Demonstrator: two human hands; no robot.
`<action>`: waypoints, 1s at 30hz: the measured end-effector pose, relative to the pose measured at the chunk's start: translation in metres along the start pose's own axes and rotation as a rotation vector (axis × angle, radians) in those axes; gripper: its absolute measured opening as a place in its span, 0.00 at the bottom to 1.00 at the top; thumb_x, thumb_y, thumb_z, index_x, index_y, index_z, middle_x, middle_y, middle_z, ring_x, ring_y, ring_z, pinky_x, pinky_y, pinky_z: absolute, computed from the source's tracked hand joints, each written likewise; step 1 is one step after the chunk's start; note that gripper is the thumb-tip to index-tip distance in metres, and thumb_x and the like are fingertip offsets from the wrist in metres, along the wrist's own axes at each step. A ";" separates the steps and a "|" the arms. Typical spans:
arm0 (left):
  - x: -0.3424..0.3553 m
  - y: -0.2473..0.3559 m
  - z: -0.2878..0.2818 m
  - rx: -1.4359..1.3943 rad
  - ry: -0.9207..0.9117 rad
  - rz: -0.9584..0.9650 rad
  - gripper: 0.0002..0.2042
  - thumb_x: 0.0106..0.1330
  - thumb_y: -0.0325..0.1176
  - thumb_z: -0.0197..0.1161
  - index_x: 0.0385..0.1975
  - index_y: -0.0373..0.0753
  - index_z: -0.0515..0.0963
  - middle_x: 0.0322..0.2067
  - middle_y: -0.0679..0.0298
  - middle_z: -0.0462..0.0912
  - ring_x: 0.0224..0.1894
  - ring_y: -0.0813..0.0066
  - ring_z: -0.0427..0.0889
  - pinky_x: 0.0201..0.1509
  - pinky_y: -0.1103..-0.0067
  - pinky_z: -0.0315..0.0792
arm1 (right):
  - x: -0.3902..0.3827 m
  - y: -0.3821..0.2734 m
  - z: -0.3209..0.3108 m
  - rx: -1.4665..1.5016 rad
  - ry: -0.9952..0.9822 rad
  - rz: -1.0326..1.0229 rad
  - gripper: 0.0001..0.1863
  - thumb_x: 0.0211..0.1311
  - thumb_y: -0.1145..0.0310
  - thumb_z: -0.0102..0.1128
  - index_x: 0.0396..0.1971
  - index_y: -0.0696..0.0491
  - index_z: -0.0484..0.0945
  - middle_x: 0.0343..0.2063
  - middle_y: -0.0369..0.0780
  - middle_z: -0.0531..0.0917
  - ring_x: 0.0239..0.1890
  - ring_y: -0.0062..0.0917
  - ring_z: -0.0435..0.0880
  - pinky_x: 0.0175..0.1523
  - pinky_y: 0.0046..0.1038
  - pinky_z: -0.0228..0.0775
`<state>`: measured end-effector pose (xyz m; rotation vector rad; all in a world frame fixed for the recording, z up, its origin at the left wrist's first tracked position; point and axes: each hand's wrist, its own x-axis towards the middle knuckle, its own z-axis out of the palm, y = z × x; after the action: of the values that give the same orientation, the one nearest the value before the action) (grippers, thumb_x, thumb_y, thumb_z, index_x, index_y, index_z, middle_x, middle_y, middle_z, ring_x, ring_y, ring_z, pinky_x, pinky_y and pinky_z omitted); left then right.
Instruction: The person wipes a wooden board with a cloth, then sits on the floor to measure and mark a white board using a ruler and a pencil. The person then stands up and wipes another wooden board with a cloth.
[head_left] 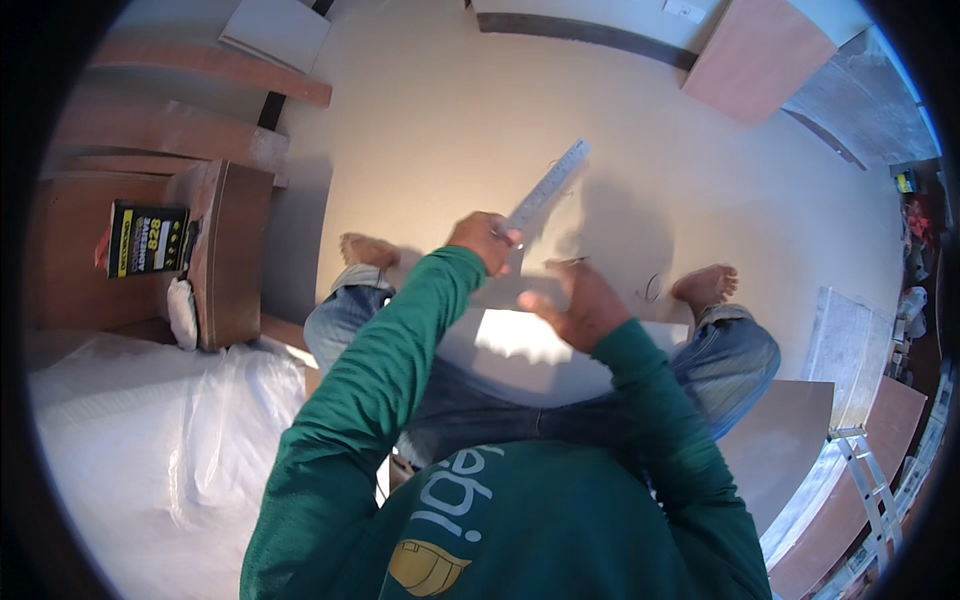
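Observation:
My left hand (485, 240) is closed around one end of a pale, flat ruler (548, 187), which slants up and away to the right. My right hand (583, 308) hovers to the right, a little blurred, its thumb and forefinger spread apart. A thin dark mark shows by the forefinger tip; I cannot make out what it is. Below both hands, a white board (580, 378) lies across my lap between my knees, with a bright patch of light on it. My right fingers are over its far part; whether they touch it I cannot tell.
Bare feet rest on the pale floor (430, 120) either side. At left, a black-and-yellow tin (148, 240) stands by a brown wooden box (240, 255), above clear plastic sheeting (180, 450). Panels (760, 60) lean at far right; a stepladder (868, 490) lies at near right.

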<state>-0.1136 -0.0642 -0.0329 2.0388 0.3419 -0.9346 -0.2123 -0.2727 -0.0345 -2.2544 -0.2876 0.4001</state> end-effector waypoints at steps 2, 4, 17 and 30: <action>-0.032 -0.016 -0.023 0.375 0.148 0.212 0.15 0.74 0.41 0.64 0.45 0.32 0.82 0.30 0.52 0.86 0.34 0.60 0.87 0.43 0.66 0.79 | -0.007 0.002 -0.016 -0.231 0.126 -0.001 0.38 0.68 0.45 0.64 0.66 0.60 0.70 0.56 0.55 0.78 0.56 0.49 0.78 0.62 0.50 0.69; -0.062 -0.025 -0.040 0.601 0.121 0.338 0.17 0.74 0.42 0.65 0.46 0.31 0.81 0.29 0.48 0.85 0.34 0.54 0.87 0.42 0.64 0.79 | -0.011 0.009 -0.025 -0.360 0.179 0.013 0.40 0.68 0.45 0.63 0.69 0.59 0.66 0.64 0.54 0.73 0.64 0.48 0.74 0.67 0.51 0.65; -0.118 -0.067 -0.014 1.060 0.039 0.466 0.11 0.71 0.40 0.65 0.37 0.39 0.79 0.34 0.57 0.84 0.40 0.57 0.86 0.39 0.64 0.83 | -0.038 0.071 0.024 -0.149 -0.259 0.033 0.17 0.77 0.66 0.51 0.61 0.48 0.76 0.58 0.48 0.82 0.65 0.49 0.76 0.70 0.45 0.65; -0.110 -0.112 -0.038 0.873 0.092 0.462 0.24 0.76 0.58 0.54 0.35 0.39 0.79 0.28 0.57 0.81 0.34 0.54 0.85 0.34 0.63 0.81 | -0.018 0.033 0.010 -0.280 -0.583 0.073 0.45 0.57 0.32 0.68 0.54 0.61 0.72 0.49 0.51 0.81 0.54 0.48 0.82 0.62 0.45 0.71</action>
<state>-0.2305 0.0441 -0.0052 2.7672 -0.5836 -0.7531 -0.2299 -0.2930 -0.0623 -2.3775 -0.5909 1.1184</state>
